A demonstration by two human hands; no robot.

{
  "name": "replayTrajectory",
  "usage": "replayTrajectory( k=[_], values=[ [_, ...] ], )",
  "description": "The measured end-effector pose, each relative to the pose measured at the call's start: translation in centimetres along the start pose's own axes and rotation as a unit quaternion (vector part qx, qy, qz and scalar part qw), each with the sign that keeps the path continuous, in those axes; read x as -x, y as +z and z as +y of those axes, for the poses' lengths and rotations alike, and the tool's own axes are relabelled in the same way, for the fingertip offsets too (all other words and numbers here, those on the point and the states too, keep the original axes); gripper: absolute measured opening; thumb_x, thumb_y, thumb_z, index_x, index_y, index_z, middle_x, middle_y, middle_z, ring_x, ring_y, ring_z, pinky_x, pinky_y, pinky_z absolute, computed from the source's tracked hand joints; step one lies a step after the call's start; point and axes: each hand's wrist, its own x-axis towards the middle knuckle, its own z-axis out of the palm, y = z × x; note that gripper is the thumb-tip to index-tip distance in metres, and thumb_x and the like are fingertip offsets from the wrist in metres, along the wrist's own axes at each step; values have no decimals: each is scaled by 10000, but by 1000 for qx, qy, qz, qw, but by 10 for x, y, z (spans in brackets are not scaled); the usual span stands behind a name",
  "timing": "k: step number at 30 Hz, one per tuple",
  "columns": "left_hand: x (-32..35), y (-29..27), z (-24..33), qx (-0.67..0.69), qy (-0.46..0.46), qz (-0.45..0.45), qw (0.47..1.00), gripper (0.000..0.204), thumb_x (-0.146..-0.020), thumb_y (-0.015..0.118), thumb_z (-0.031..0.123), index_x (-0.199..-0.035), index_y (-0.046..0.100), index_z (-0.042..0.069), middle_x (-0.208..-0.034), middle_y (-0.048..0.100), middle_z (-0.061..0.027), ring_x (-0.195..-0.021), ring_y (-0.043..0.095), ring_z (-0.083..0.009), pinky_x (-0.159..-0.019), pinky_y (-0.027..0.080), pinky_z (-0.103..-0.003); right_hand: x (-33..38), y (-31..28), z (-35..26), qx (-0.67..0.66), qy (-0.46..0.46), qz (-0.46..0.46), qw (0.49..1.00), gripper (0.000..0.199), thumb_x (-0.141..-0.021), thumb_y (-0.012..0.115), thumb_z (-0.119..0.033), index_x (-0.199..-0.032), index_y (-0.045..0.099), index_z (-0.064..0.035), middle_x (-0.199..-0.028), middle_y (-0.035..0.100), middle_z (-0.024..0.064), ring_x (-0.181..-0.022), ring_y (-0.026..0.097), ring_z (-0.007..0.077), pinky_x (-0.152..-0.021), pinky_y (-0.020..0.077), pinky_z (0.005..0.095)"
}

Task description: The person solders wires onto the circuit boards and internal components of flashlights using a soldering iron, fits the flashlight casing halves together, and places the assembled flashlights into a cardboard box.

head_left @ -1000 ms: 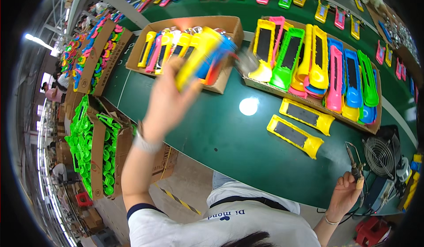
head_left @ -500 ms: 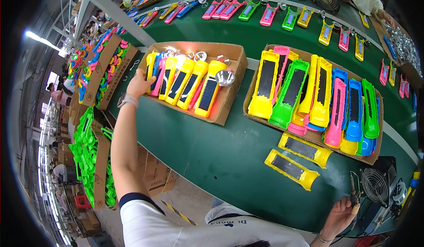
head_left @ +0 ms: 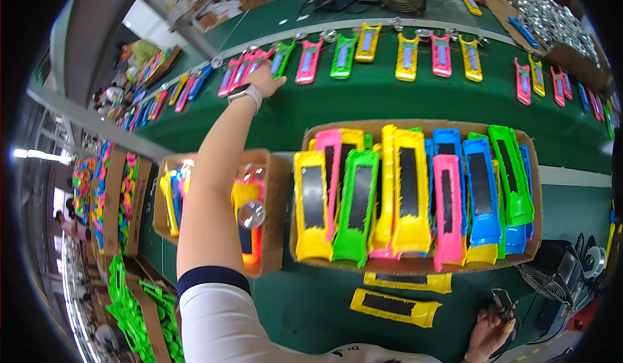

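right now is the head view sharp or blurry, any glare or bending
Head view: mostly sharp, with the left hand on the far belt row crisp; fisheye bends the green belt and the cardboard box edges toward a black rim; a bright light strip flares at the left edge; the right hand sits dim near the bottom.

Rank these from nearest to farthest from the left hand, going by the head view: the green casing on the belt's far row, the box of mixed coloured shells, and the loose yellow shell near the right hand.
1. Green casing, just right of the left hand on the far belt.
2. Box of coloured shells, centre, closer to the person.
3. Loose yellow shell, bottom, beside the right hand.
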Motion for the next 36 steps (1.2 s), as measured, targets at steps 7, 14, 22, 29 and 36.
replayTrajectory(
  k=[7, 14, 22, 29, 36],
  values=[
    [3, -15, -1, 17, -74, 16, 997, 506, -667, 663, 277, -1059, 478, 16, -981, 583, -201, -911, 574, -322, -788, 450, -383, 7, 9, -3, 4, 11, 90, 996, 281, -889, 456, -284, -1065, 472, -67, -762, 427, 17, -705, 387, 116, -727, 411, 315],
    [160, -166, 43, 302, 106, 105, 942, 376, -806, 601, 139, -1125, 435, 29, -993, 558, -81, -868, 531, -122, -690, 429, -218, -8, 24, 2, 7, 14, 3, 1000, 239, -886, 449, -296, -1011, 522, -105, -732, 371, -10, -706, 332, 124, -724, 331, 308],
    [409, -112, 154, 238, 387, -122, 882, 313, -611, 658, 52, -899, 538, 77, -1058, 556, -84, -970, 522, -261, -796, 440, -365, -7, 24, 4, -42, 27, -24, 998, 341, -893, 438, -255, -1088, 473, 23, -768, 417, 19, -726, 363, 117, -765, 345, 287],
    [406, -107, 169, 299, 345, -131, 880, 250, -628, 619, 2, -861, 551, 63, -1017, 565, -93, -996, 513, -320, -843, 407, -406, 3, 16, -3, 19, 38, -46, 998, 279, -886, 445, -287, -1048, 510, -69, -786, 449, 6, -720, 374, 118, -726, 354, 295],
    [423, -81, 246, 308, 323, -71, 892, 243, -620, 671, 90, -824, 540, 78, -901, 554, -67, -904, 537, -271, -845, 414, -386, 18, 40, 9, 45, 35, -69, 996, 280, -886, 446, -303, -1061, 507, -93, -784, 470, 4, -732, 407, 112, -733, 367, 304]
  ],
)
